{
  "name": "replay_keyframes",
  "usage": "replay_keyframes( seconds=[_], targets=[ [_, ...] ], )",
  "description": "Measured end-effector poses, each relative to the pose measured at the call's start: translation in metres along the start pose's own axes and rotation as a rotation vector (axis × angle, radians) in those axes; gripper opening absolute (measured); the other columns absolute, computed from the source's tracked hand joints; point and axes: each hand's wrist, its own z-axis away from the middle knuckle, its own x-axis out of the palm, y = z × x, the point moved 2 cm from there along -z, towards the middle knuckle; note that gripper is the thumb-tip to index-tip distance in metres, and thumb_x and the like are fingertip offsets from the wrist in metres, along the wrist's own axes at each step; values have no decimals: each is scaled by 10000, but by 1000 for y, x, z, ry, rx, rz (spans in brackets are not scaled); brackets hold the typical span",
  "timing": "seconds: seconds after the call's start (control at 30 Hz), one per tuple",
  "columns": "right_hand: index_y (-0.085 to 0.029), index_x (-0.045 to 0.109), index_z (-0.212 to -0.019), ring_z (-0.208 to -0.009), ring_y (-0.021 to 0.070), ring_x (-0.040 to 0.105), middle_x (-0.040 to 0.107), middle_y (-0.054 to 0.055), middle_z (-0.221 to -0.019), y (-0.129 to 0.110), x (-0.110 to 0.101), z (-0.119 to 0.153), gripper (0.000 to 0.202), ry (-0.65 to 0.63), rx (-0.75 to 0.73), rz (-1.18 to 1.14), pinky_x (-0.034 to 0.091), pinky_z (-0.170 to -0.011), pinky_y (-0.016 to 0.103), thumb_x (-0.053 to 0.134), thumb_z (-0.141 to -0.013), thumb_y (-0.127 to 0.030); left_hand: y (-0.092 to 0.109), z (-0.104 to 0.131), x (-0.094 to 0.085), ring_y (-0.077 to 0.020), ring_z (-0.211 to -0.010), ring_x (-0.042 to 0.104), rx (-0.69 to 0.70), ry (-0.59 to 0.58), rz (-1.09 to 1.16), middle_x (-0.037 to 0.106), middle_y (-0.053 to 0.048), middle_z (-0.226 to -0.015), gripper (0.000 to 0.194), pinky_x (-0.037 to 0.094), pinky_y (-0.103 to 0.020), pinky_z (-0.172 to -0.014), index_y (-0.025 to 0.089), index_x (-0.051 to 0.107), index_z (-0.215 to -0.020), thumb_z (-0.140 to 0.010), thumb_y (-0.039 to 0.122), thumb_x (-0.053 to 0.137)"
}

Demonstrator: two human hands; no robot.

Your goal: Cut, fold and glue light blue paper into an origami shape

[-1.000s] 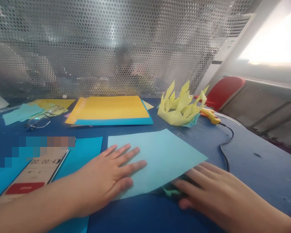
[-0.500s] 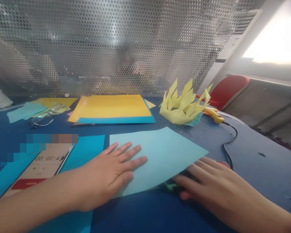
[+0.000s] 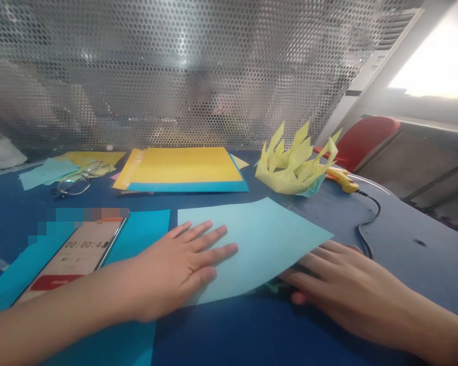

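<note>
A light blue paper sheet (image 3: pixel 267 244) lies in front of me, its right side lifted off the table. My left hand (image 3: pixel 187 264) rests flat on the sheet's left part, fingers spread. My right hand (image 3: pixel 336 284) is at the sheet's raised right edge, with its fingertips under the paper. Something green and dark shows beneath the sheet beside those fingers; what they hold, if anything, is hidden. A phone (image 3: pixel 76 254) with a running timer lies on a bright blue sheet (image 3: pixel 145 229) left of my left hand.
Behind stand a stack of yellow and blue sheets (image 3: pixel 187 165) and a yellow folded-paper crown (image 3: pixel 290 168). Glasses (image 3: pixel 74 184) rest on paper scraps at the left. A yellow tool (image 3: pixel 343 180) with a black cord lies at the right, before a red chair (image 3: pixel 370 140).
The whole view has shifted slightly, so things appear a little further right. The phone's timer has advanced. Both hands keep nearly the same places on the sheet.
</note>
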Motion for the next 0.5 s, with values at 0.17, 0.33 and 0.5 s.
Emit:
replay_keyframes(
  seconds=[0.17, 0.33, 0.5],
  targets=[
    [-219, 699, -1082, -789, 201, 673, 758, 28, -903, -4, -3, -2, 385, -2, -2, 17, 435, -748, 349, 317, -1090, -265, -4, 2, -2, -240, -1551, -38, 6, -5, -4, -33, 196, -1646, 472, 49, -579, -1239, 555, 132, -1526, -1056, 584, 166],
    [-220, 707, -1038, -807, 223, 702, 760, 46, -894, -6, -4, -1, 340, -52, 7, 29, 491, -729, 370, 367, -1055, -205, -2, 3, -3, -245, -1548, -40, 15, 4, -9, -23, 164, -1652, 477, 35, -571, -1240, 515, 152, -1539, -1065, 559, 186],
    [-220, 687, -975, -730, 210, 694, 755, 31, -841, -7, -9, -4, 348, -16, 3, 65, 494, -689, 366, 350, -1059, -202, -1, 4, -4, -261, -1543, -47, 25, -5, -14, -15, 115, -1655, 493, 34, -592, -1232, 452, 182, -1557, -1072, 536, 201]
  ],
)
